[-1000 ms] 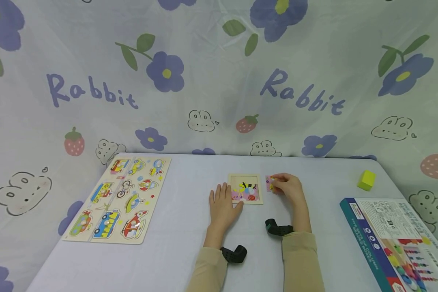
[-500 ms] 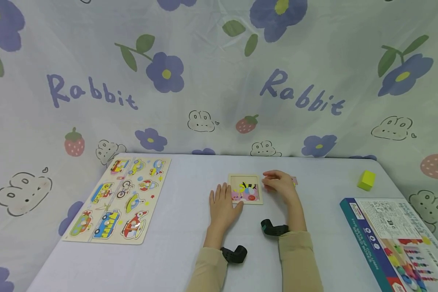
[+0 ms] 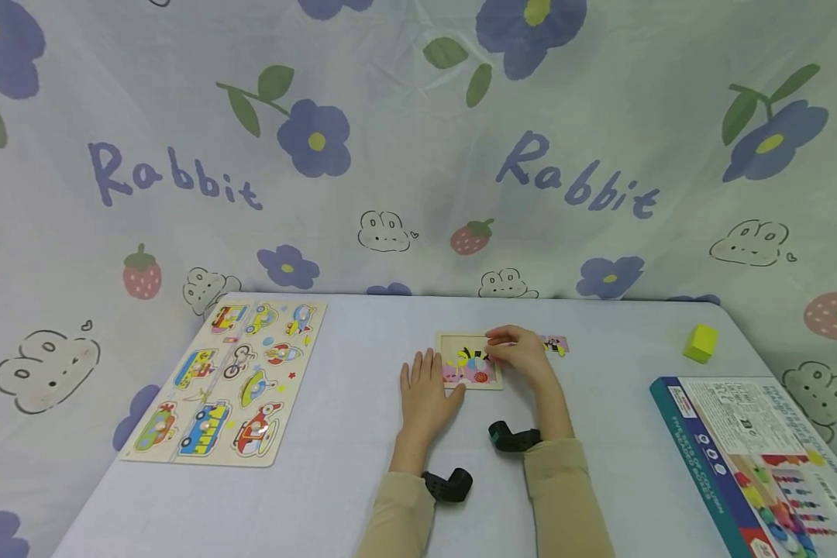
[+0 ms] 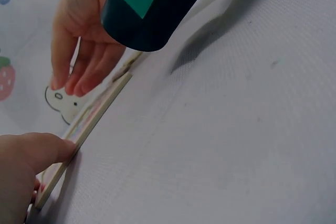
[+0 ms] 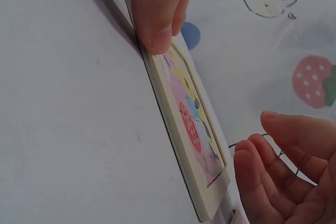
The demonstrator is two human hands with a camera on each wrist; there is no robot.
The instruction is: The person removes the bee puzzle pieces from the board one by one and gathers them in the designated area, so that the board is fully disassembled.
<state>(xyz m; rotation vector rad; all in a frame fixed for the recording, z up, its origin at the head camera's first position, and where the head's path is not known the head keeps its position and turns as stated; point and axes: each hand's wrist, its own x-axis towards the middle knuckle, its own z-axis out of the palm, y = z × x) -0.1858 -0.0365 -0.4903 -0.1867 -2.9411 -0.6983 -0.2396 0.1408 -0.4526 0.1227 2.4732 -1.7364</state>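
Observation:
A small square wooden jigsaw puzzle (image 3: pixel 469 385) lies mid-table, with pink, yellow and blue picture parts in its lower area and bare wood along its top. My left hand (image 3: pixel 424 391) rests on its left edge, fingers straight; in the left wrist view the thumb (image 4: pixel 55 149) touches the side of the frame. Over the puzzle's right edge hovers my right hand (image 3: pixel 523 356), with thumb and fingertips apart; in the right wrist view nothing shows between them. A pink puzzle piece (image 3: pixel 556 346) with black and yellow markings lies behind the right hand, partly hidden by it.
At the left lies a large wooden vehicle puzzle board (image 3: pixel 233 387). A yellow block (image 3: pixel 700 344) sits at the far right, behind a printed box (image 3: pixel 753 465) at the right edge. A patterned curtain (image 3: pixel 418 155) hangs behind the table (image 3: pixel 321 511).
My right hand, which had its fingers on a pink puzzle piece right of the frame, has moved left over the frame's right edge. A piece now shows to its right. The left hand stayed still.

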